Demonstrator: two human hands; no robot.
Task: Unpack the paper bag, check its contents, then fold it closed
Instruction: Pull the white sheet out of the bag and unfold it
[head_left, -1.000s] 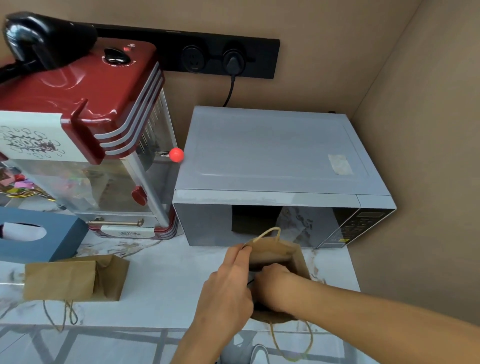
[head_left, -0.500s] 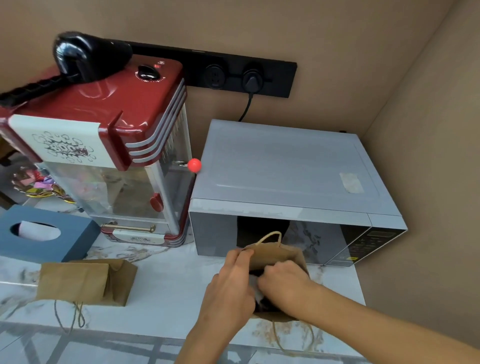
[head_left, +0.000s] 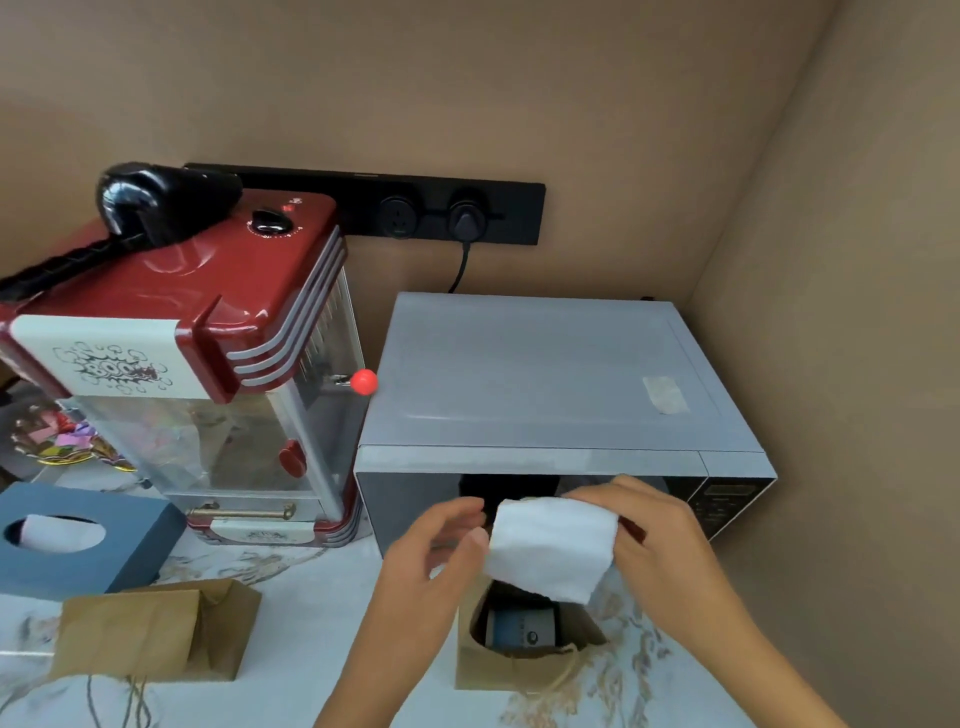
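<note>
A brown paper bag (head_left: 511, 667) stands open on the marble counter in front of the microwave. Inside it a blue and white item (head_left: 522, 626) shows. Above the bag's mouth my right hand (head_left: 670, 540) holds a folded white cloth (head_left: 550, 551) by its right edge. My left hand (head_left: 431, 561) is at the cloth's left edge with its fingers curled; whether it grips the cloth is unclear.
A silver microwave (head_left: 545, 374) fills the back right corner. A red popcorn machine (head_left: 197, 364) stands to its left. A blue tissue box (head_left: 78, 540) and a second folded paper bag (head_left: 150, 629) lie at the left. Brown walls close in behind and on the right.
My hands were inside the bag's mouth. Now the right hand has lifted the white cloth out and above the bag, and the view has tilted up.
</note>
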